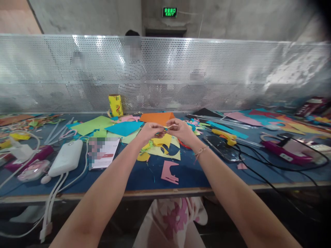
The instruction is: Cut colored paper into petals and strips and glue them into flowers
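My left hand and my right hand meet over the middle of the table, fingertips pinched together. Between them shows a small yellowish piece, mostly hidden by the fingers; its kind is too small to tell. Right below lie cut yellow paper and a pale yellow sheet with a curved cut-out. An orange sheet lies just behind the hands. Nearer the front edge is a pink paper scrap with a notch cut from it.
Left are a phone, a white power bank with cables, blue paper, green paper and a yellow box. To the right sit a yellow glue gun, a dark phone and black cords. A perforated metal screen stands behind.
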Demonstrator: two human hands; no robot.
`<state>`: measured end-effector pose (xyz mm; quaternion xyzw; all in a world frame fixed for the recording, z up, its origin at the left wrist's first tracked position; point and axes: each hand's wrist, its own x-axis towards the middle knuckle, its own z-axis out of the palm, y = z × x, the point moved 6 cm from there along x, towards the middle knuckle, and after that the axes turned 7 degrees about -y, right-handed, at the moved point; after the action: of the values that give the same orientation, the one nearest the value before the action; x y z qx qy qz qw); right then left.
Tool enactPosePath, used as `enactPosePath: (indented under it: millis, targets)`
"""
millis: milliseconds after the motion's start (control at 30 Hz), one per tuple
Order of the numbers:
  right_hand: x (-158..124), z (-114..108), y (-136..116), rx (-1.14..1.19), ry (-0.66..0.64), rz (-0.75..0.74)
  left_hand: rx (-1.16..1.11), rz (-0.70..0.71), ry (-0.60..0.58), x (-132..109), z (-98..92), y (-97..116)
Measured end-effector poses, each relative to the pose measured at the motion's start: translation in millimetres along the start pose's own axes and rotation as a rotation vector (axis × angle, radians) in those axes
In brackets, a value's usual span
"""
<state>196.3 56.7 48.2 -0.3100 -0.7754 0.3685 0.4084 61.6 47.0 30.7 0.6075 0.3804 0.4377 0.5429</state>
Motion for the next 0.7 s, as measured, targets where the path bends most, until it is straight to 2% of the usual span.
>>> enactPosePath:
  millis: [233,433,700]
  targets:
    - [-2.3,-4.3,3.1,-0.025,-0.091,0.085,0.007,-0.028,-0.024,1.4,2.1,-4.2]
    - [-1.7,-0.6,6.8,-0.039,-0.144,0.080,-0.009,-0.007,-0.031,2.8,5.1,-5.2]
    - [0.5,-0.4,8.1,-0.074,-0.129,0.065,0.036,-0.016,-0.020,0.6,6.6,-4.4]
